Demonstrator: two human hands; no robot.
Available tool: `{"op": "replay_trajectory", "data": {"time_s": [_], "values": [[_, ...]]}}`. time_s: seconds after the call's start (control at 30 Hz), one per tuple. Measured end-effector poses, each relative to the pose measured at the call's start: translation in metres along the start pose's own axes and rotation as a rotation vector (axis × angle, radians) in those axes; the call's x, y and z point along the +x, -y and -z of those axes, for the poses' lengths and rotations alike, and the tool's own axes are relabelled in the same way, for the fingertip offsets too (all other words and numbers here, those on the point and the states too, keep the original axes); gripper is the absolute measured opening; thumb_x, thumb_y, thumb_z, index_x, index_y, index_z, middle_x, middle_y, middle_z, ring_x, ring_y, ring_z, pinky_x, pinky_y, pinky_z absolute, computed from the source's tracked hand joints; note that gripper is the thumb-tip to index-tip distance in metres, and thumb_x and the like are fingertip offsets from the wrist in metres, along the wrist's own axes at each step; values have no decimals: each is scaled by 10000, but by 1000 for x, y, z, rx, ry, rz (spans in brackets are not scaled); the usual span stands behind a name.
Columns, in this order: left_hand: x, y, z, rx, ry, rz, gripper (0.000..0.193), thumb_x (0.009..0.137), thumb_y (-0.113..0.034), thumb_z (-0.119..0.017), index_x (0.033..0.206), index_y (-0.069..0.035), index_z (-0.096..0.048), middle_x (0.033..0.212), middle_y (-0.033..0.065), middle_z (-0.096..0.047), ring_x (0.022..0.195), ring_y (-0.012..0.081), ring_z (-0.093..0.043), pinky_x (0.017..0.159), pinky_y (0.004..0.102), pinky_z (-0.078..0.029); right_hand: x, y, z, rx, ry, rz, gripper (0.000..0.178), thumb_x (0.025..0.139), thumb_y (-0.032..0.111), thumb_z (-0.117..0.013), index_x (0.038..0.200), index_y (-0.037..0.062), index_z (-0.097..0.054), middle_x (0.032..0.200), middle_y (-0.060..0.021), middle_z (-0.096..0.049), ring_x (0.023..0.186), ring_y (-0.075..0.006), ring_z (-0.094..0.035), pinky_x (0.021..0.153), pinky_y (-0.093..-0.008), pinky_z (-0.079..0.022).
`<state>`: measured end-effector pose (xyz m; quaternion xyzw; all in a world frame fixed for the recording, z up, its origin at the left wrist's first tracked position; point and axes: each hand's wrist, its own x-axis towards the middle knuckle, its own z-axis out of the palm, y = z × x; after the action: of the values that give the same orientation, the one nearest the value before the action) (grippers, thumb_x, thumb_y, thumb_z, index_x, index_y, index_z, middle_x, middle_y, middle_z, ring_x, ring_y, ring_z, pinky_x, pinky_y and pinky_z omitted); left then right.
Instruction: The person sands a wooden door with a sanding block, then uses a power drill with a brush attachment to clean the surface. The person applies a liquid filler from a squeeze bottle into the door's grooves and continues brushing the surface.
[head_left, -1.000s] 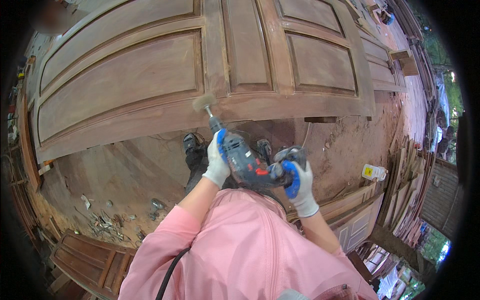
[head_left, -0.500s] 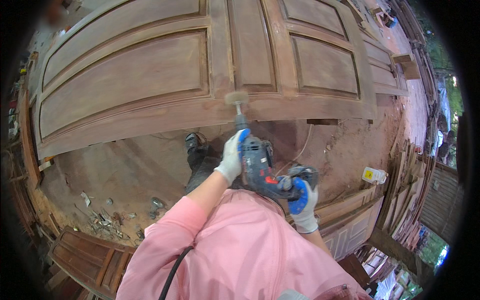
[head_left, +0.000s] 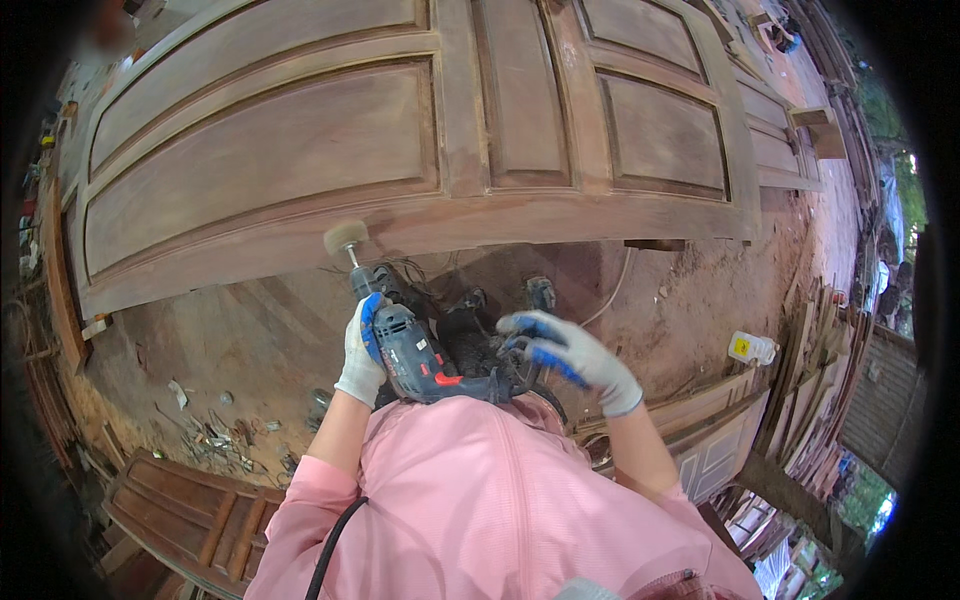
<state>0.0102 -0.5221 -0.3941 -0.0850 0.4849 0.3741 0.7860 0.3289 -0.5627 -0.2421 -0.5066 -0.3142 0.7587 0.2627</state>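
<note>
Left hand (head_left: 360, 350) grips the electric drill (head_left: 415, 355); right hand (head_left: 565, 350) hovers spread at 3 o'clock. Sanding bob (head_left: 345, 238) touches the wooden door panel's (head_left: 270, 150) lower rail; most surface looks smoothed.

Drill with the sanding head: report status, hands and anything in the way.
Left hand grips blue-grey power drill; right hand open, off it. Round sanding head at brown panelled wooden door edge. Nothing between.

- Door (head_left: 400, 150): lying flat, spanning the far side of the ground (head_left: 230, 340).
- Drill (head_left: 410, 350): before the door's near edge, its round pad (head_left: 345, 238) touching that edge.
- Left hand (head_left: 360, 350): on the drill's left side.
- Right hand (head_left: 565, 355): right of the drill.
- Bottle (head_left: 752, 348): on the ground, far right.
- Second door (head_left: 190, 515): near left corner.
</note>
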Motion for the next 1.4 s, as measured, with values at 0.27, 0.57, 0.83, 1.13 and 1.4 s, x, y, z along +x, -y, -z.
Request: {"op": "replay_trajectory", "data": {"time_s": [0.27,0.57,0.83,1.13,1.4], "values": [[5,-56,22,125,-46,-59,172,1001,-286,-656,1018,-116,-666,880,49,-702,767,181,-696,737,357,-598,139,-41,44,-1209,-508,-24,787,963,343,-570,1634,80,-254,1181,-264,-705,1022,-406,-705,915,-511,-539],[33,-118,44,193,-63,-14,198,971,-319,-678,950,-123,-657,804,87,-726,663,254,-710,630,402,-615,190,-34,9,-1122,-421,-35,794,910,267,-545,1647,185,-264,1202,-272,-694,1117,-432,-664,995,-540,-495],[41,-155,23,162,-3,-11,220,983,-334,-660,951,-116,-660,812,84,-724,685,252,-710,648,398,-612,148,16,-68,270,14,153,769,988,424,-698,1575,38,-384,1308,-131,-678,1221,-225,-643,1039,-348,-512],[79,-178,-9,231,11,-54,267,948,-382,-690,919,-117,-675,797,101,-723,649,261,-695,635,407,-601,152,-27,-170,722,-277,473,848,888,152,-793,1597,88,-332,1346,-162,-622,1289,-299,-590,1111,-459,-484],[83,-181,-30,228,121,71,264,940,-351,-711,975,-93,-664,815,110,-711,668,258,-696,629,415,-600,158,-44,-191,931,-336,537,743,957,231,-723,1579,73,-349,1204,-120,-673,1180,-267,-651,1073,-433,-512]]}}
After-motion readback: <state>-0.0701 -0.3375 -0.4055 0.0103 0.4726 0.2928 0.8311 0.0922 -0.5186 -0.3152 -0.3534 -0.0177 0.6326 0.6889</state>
